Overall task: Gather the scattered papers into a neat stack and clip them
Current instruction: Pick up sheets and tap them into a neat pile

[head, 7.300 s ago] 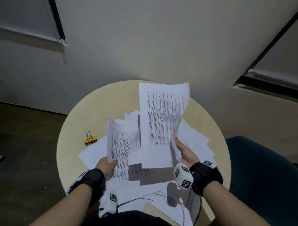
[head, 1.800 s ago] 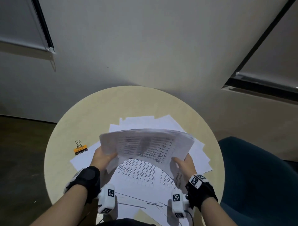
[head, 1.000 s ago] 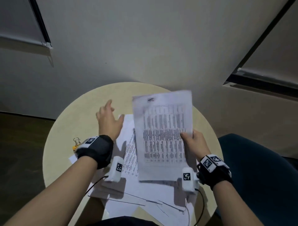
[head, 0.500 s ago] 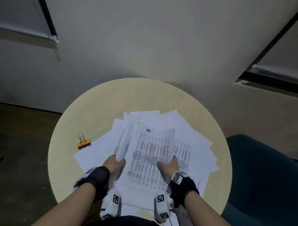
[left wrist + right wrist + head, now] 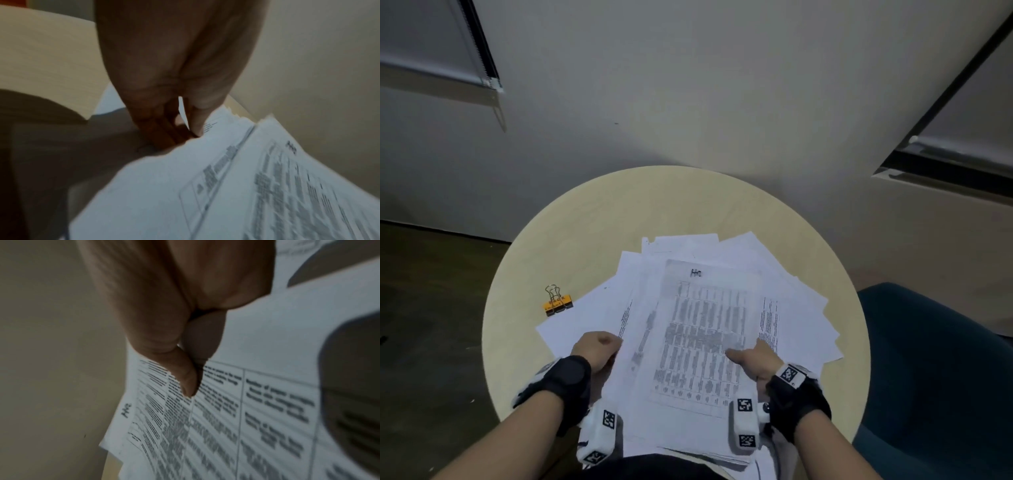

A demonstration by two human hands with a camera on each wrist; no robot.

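Several white papers (image 5: 784,281) lie fanned out on the round beige table (image 5: 654,205). On top sits a sheet printed with a table (image 5: 702,335), (image 5: 236,418), roughly squared with a few sheets under it. My left hand (image 5: 602,346), (image 5: 185,128) grips the left edge of this top bundle, thumb above and fingers curled beneath. My right hand (image 5: 748,356), (image 5: 193,378) holds the right side, thumb pressed on the print, fingers hidden under the sheets. An orange binder clip (image 5: 557,303) lies alone on the table to the left of the papers.
A dark blue chair (image 5: 928,359) stands close to the table's right side. A pale wall rises right behind the table. Dark floor (image 5: 431,308) lies to the left. Some papers overhang the near table edge by my body.
The printed bundle, bowed upward half a second ago, now lies flat on the pile. My right hand has slid outward to its right edge. The clip has not moved.
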